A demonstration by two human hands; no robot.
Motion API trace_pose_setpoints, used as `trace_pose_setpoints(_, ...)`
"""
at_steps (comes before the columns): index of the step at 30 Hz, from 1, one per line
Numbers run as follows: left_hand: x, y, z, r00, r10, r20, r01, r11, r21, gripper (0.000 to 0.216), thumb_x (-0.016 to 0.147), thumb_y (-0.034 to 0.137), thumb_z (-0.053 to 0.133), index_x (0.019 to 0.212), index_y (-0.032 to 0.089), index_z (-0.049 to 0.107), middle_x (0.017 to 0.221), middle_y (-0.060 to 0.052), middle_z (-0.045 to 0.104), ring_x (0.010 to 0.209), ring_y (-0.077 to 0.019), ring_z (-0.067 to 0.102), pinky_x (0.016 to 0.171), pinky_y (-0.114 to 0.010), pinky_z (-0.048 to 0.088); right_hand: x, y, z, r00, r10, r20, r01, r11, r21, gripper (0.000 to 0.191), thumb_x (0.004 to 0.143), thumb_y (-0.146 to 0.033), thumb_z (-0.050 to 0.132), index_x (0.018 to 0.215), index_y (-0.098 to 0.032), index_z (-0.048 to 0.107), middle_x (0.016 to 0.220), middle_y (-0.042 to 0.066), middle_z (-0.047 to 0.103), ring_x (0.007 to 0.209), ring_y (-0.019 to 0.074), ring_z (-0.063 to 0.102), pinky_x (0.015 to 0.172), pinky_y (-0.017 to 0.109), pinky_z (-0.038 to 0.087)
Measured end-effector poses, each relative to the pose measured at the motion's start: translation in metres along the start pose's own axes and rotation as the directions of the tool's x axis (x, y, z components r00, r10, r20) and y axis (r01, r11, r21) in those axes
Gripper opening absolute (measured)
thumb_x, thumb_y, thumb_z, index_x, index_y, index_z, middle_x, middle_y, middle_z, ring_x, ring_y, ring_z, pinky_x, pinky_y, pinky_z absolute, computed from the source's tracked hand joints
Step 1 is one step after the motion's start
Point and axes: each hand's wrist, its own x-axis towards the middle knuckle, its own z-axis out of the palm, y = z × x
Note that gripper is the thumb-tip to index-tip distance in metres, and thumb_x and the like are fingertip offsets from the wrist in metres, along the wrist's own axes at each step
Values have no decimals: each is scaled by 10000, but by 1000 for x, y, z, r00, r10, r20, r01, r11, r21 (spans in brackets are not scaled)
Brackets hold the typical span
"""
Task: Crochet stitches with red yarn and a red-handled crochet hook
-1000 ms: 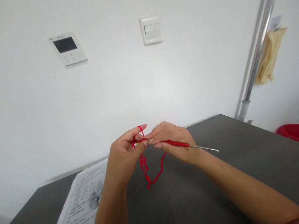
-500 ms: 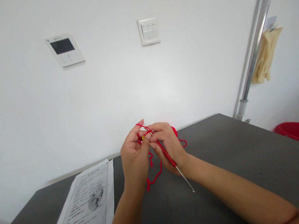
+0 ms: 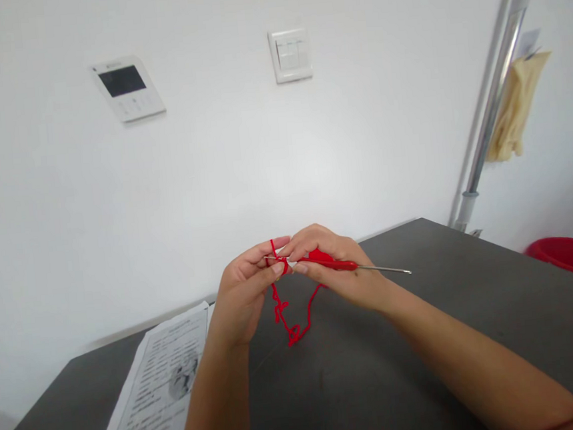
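My right hand (image 3: 341, 264) is closed around the red handle of a crochet hook (image 3: 344, 264). The hook lies nearly level, its metal rear end sticking out to the right and its thin tip reaching my left fingers. My left hand (image 3: 245, 285) pinches a small piece of red crochet work (image 3: 283, 265) between thumb and fingers, and a strand runs over its index finger. Loose red yarn (image 3: 295, 335) hangs in a tangled loop below both hands. Behind my right hand, part of a red yarn ball (image 3: 320, 255) shows; the stitches are too small to make out.
Printed sheets (image 3: 155, 380) lie on the left of the dark table (image 3: 427, 336). On the white wall are an intercom panel (image 3: 127, 88) and a light switch (image 3: 291, 55). A metal pole (image 3: 497, 96), hanging yellowish gloves (image 3: 520, 107) and a red basin (image 3: 571, 257) are at the right.
The crochet hook has swung from a steep slant to nearly level, its rear end moving up and right. My left hand has tilted to the right, and the hanging yarn has shifted.
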Motion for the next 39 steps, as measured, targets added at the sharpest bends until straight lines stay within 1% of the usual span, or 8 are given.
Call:
trace_pose_setpoints(5, 3, 4, -3, 998, 18, -66, -22, 998, -67, 368, 578, 227, 892, 939, 171, 846, 646, -24, 718, 627, -116, 618, 707, -237, 495, -3, -7, 5, 990, 13, -139, -11, 1000, 15, 80, 939, -206, 693, 987, -243, 745, 1013, 48, 776, 986, 178, 712, 904, 335, 566)
trace_pose_setpoints(9, 4, 6, -7, 991, 53, -125, -65, 993, -94, 385, 538, 206, 893, 910, 123, 842, 588, -15, 655, 604, -100, 572, 631, -201, 444, -3, -15, 10, 962, 178, -204, -155, 980, 128, 55, 916, -240, 719, 933, -237, 771, 950, 38, 796, 909, 176, 740, 838, 314, 581)
trace_pose_setpoints(14, 3, 5, -6, 998, -12, -61, -4, 968, -252, 335, 571, 157, 824, 896, 78, 825, 560, -15, 599, 579, -106, 508, 605, -231, 424, -2, -15, 6, 908, 381, -172, -313, 892, 327, 141, 882, -335, 762, 882, -194, 756, 896, 45, 811, 849, 187, 764, 779, 308, 603)
trace_pose_setpoints(16, 2, 6, -5, 999, -44, -22, 34, 946, -322, 309, 596, 135, 780, 895, 64, 814, 554, -10, 568, 577, -106, 481, 598, -240, 420, -2, -13, 3, 922, 359, -145, -295, 894, 337, 143, 881, -335, 765, 884, -192, 757, 901, 48, 814, 847, 188, 768, 777, 310, 610)
trace_pose_setpoints(21, 1, 7, -4, 998, -57, 19, 60, 934, -352, 276, 607, 131, 752, 870, 68, 810, 567, -7, 550, 586, -112, 483, 611, -251, 432, -3, -18, -2, 980, 156, -121, -126, 966, 227, 60, 892, -260, 757, 922, -218, 788, 968, 60, 819, 896, 191, 770, 811, 319, 617)
trace_pose_setpoints(27, -1, 8, -9, 999, -46, 18, 49, 982, -184, 277, 599, 183, 830, 869, 120, 832, 614, -54, 669, 629, -141, 574, 652, -262, 447, -2, -23, -1, 948, 256, -188, -187, 928, 323, 79, 865, -279, 792, 862, -202, 776, 874, 54, 814, 821, 189, 774, 751, 297, 631)
trace_pose_setpoints(34, -1, 13, -15, 998, -58, 17, 60, 988, -141, 274, 553, 196, 847, 812, 109, 823, 585, -46, 661, 589, -131, 574, 613, -253, 450, -3, -23, -9, 997, 61, -48, -54, 990, 133, 61, 906, -193, 728, 942, -199, 777, 943, 74, 811, 872, 193, 769, 784, 312, 615)
trace_pose_setpoints(39, -3, 14, -17, 999, -47, -22, 46, 998, -48, 253, 552, 202, 873, 788, 121, 829, 610, -54, 690, 590, -136, 593, 600, -250, 442, 0, -25, -18, 996, 94, -6, -92, 985, 146, 49, 901, -206, 734, 908, -195, 780, 904, 72, 806, 849, 202, 767, 762, 318, 616)
